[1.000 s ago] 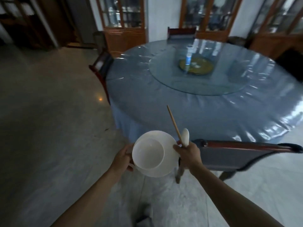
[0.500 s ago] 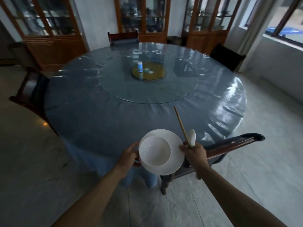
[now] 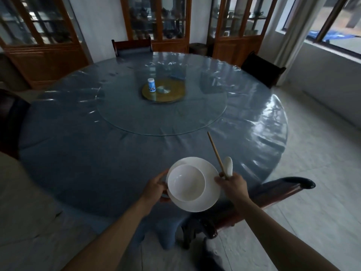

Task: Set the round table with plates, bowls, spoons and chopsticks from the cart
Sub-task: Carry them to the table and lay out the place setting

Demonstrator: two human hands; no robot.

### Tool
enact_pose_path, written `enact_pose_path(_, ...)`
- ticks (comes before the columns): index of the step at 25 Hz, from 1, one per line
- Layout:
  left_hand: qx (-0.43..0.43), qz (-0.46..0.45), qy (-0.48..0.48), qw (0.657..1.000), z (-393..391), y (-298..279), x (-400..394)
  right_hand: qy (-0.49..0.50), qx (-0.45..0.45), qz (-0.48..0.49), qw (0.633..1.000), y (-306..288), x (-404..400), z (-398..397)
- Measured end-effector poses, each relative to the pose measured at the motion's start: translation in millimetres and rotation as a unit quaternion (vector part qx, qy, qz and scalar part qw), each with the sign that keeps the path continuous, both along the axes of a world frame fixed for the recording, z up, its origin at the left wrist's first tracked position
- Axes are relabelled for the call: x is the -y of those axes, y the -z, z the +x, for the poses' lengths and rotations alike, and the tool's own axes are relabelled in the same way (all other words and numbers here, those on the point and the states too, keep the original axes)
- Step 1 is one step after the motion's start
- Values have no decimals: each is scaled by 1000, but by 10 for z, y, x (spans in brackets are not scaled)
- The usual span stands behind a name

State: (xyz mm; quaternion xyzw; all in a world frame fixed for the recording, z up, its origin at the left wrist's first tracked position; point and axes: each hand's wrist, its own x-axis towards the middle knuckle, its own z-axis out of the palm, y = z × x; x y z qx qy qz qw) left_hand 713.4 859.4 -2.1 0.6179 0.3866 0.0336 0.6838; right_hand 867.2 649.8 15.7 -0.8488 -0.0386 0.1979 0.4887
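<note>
My left hand [image 3: 157, 187] grips the left rim of a white plate [image 3: 210, 194] with a white bowl [image 3: 186, 185] sitting on it. Both hover over the near edge of the round table [image 3: 88, 153], which is covered in blue cloth under clear plastic. My right hand [image 3: 231, 185] holds wooden chopsticks [image 3: 215, 153] and a white spoon [image 3: 228, 166], pointing up and away, right beside the plate's right rim.
A glass turntable [image 3: 162, 114] fills the table's middle, with a small blue and white jar [image 3: 151, 85] on a gold disc [image 3: 166, 90]. A dark wooden chair [image 3: 283, 189] stands right below my right hand. More chairs ring the table, with cabinets [image 3: 158, 22] behind.
I have come closer to the table and turned to face it squarely. Plate, bowl, chopsticks and spoon stay in the same grip and now hang over the near edge.
</note>
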Motion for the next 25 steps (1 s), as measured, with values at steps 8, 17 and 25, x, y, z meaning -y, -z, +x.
enact_pose_path(8, -41, 25, -46, 998, 903, 28, 242, -101, -5, -47, 994, 237, -67, 1188)
enact_pose_path(17, -120, 19, -58, 991, 1439, 388, 358, -151, -42, -97, 983, 712, -48, 1849)
enact_pose_path(25, -158, 56, -81, 982, 1642, 780, 335, -162, -39, -141, 976, 1036, -90, 1955)
